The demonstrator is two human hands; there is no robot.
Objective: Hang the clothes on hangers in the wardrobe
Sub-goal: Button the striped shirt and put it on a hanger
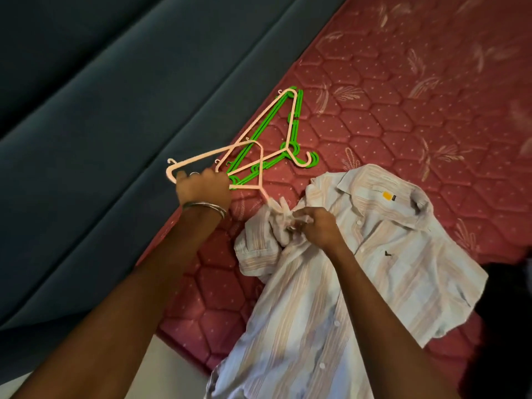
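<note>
A pale striped short-sleeved shirt [383, 272] lies spread on the red quilted mattress [403, 116], collar toward the top. My left hand [203, 187] grips a pink plastic hanger [213, 154] by its lower bar, lifted above the mattress edge. The hanger's hook end runs into the bunched shirt fabric near the left shoulder. My right hand [318, 227] pinches that bunched fabric around the hook. A pile of green hangers [259, 159], with another pink hanger [289, 116] on top, lies just beyond my left hand.
A dark blue padded surface [100, 110] runs along the mattress's left side. A dark garment or shadow [506, 326] sits at the lower right. Pale floor [161, 367] shows at the bottom left.
</note>
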